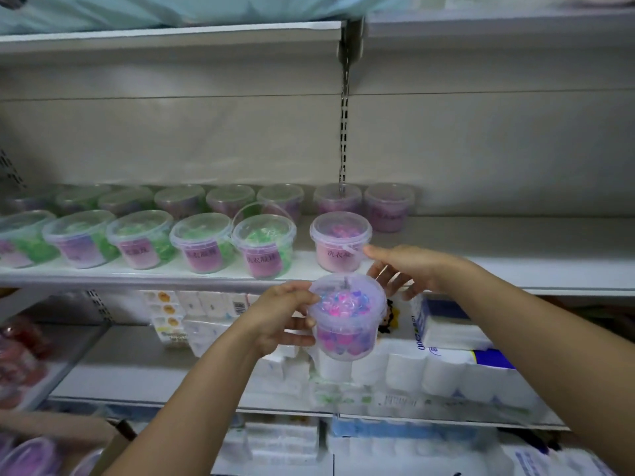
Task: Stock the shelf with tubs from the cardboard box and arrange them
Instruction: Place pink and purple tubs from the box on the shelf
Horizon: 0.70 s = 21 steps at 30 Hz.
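The left hand (281,314) grips a clear lidded tub (347,321) of pink and purple beads by its wall, just below the shelf (481,242) edge. The right hand (405,269) hovers at that same edge, fingers spread and empty. The tub looks light, rigid and slippery, so it is best held under the rim.

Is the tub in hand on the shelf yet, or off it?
Off. The tub is held by the left hand in front of the shelf edge, lower than the shelved row.

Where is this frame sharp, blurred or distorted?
Head view: the clear lidded tub of pink and purple beads, gripped by the left hand, is fairly sharp; the back-row tubs and left edge look soft; white shelf edges bow from the wide lens.
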Motion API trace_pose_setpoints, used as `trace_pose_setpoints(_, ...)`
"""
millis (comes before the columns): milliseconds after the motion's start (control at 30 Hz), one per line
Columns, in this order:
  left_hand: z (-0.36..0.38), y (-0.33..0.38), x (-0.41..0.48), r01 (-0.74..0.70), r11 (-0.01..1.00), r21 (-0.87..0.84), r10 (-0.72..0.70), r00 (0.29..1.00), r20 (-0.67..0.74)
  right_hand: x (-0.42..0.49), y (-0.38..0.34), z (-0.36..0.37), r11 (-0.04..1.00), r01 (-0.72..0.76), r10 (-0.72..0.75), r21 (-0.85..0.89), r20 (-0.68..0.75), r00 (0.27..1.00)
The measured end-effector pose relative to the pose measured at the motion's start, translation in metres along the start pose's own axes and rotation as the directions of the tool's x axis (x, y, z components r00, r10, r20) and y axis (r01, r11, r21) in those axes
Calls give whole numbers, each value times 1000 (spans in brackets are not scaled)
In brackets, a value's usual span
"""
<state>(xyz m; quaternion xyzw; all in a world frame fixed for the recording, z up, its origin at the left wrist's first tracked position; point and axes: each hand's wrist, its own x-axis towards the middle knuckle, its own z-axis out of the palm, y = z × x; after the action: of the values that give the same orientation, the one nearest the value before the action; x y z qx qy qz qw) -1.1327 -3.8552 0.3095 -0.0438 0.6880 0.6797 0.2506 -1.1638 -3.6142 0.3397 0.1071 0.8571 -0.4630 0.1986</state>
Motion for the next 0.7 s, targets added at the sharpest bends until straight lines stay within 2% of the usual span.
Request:
trace_pose_setpoints(100,11,12,1,27,997,-74,-25,999,21,-15,9,-5,996,-20,-3,88,253,967)
trace_pose_setpoints(167,16,20,2,47,991,-127,-44,999,24,-24,12,-10,981,-42,-25,189,337,941)
trace_pose_setpoints(233,23,28,2,53,988,-148,-50,999,23,-32,12,-15,967,-33,-50,254,315,948)
trace_pose_setpoints(367,44,40,0,-53,983,-176,45,998,-48,-44,12,-23,931,43,-97,362,132,986)
trace_pose_setpoints(433,59,43,-1,-116,992,-59,112,991,-69,-49,12,-27,890,39,-90,453,91,992)
trace_pose_setpoints(500,74,46,-5,-161,985,55,162,987,-13,-53,12,-31,852,17,-102,523,134,986)
trace_pose_setpoints(533,81,48,-6,-180,982,56,179,984,15,-55,13,-32,845,9,-115,535,165,980)
trace_pose_setpoints(700,91,65,-9,-165,982,-90,166,986,6,-68,14,-51,883,1,-131,470,244,961)
